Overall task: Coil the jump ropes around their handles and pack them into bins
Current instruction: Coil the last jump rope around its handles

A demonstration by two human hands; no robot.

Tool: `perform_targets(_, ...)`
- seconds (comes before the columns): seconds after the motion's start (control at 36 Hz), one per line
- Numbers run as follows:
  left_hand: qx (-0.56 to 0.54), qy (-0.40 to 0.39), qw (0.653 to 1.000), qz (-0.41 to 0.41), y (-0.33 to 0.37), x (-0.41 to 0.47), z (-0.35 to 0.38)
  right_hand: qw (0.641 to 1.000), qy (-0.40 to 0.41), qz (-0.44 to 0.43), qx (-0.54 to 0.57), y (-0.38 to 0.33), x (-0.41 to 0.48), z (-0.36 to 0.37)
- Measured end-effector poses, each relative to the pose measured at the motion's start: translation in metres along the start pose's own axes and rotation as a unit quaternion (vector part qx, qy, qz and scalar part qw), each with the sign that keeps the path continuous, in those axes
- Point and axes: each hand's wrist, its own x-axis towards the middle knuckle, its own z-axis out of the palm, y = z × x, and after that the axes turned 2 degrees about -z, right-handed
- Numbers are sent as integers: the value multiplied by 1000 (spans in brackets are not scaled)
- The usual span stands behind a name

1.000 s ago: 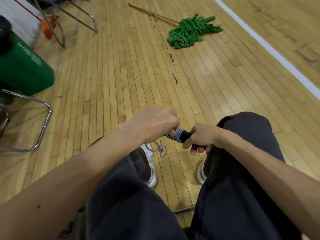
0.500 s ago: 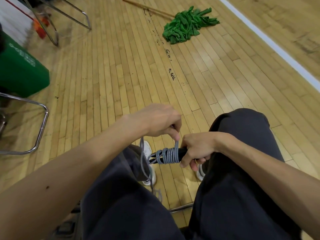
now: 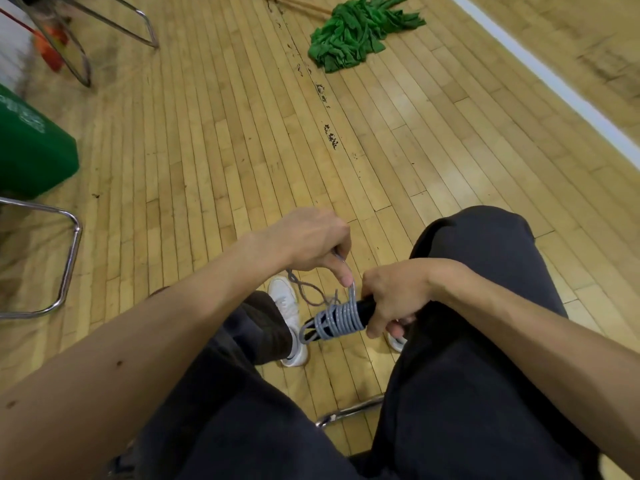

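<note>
I sit with my knees apart above a wooden gym floor. My right hand (image 3: 394, 299) grips the black jump rope handles (image 3: 363, 310), held sideways between my legs. Several turns of grey rope (image 3: 341, 320) are wound tightly around the handles' left part. My left hand (image 3: 311, 242) is just above and left of the coil, pinching the free end of the rope, which runs from its fingers down onto the coil. A short loose loop of rope (image 3: 308, 292) hangs below my left hand.
A green bin (image 3: 31, 150) stands at the left edge. Chrome chair legs (image 3: 69, 258) are at the left, with more chrome legs (image 3: 114, 22) at the top left. A green mop head (image 3: 353, 32) lies on the floor ahead. A white line (image 3: 540, 71) crosses the right.
More rope is on the handles; the loose hanging length has shortened to a small loop. My left hand has circled from over the handle tip to above the coil.
</note>
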Motion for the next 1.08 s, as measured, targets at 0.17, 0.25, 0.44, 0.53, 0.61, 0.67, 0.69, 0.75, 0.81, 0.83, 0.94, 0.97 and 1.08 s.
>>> perform_targets(0.17,-330,-42,943,-15,-13,-9,4,991,-9,-101,88,5,-9,-5)
perform_targets(0.25,-409,-56,911,-30,-19,-17,10,980,1,-139,142,3,-11,-7)
perform_targets(0.44,-571,-11,818,-65,-26,-24,24,943,74,-203,253,-5,-13,-8)
perform_targets(0.53,-604,25,792,-91,-30,-26,43,923,107,-224,294,-8,-14,-11)
perform_targets(0.61,-614,-5,783,-100,-21,-31,46,916,128,-222,307,-9,-12,-12)
perform_targets(0.67,-618,7,778,-111,-17,-31,46,917,136,-217,305,-9,-10,-12)
perform_targets(0.69,-626,23,771,-109,-16,-31,47,916,141,-214,308,-8,-11,-11)
perform_targets(0.75,-654,58,747,-103,-14,-32,49,910,152,-204,327,-7,-10,-12)
perform_targets(0.81,-674,89,725,-112,-15,-32,54,903,155,-196,349,-6,-8,-13)
perform_targets(0.83,-680,100,717,-120,-16,-32,57,902,158,-193,352,-6,-7,-14)
perform_targets(0.94,-697,116,692,-146,-17,-29,65,896,199,-173,358,-9,0,-16)
perform_targets(0.97,-701,115,687,-153,-18,-29,65,890,214,-165,366,-10,2,-17)
perform_targets(1.08,-700,111,691,-146,-15,-26,67,880,286,-122,359,-8,13,-18)
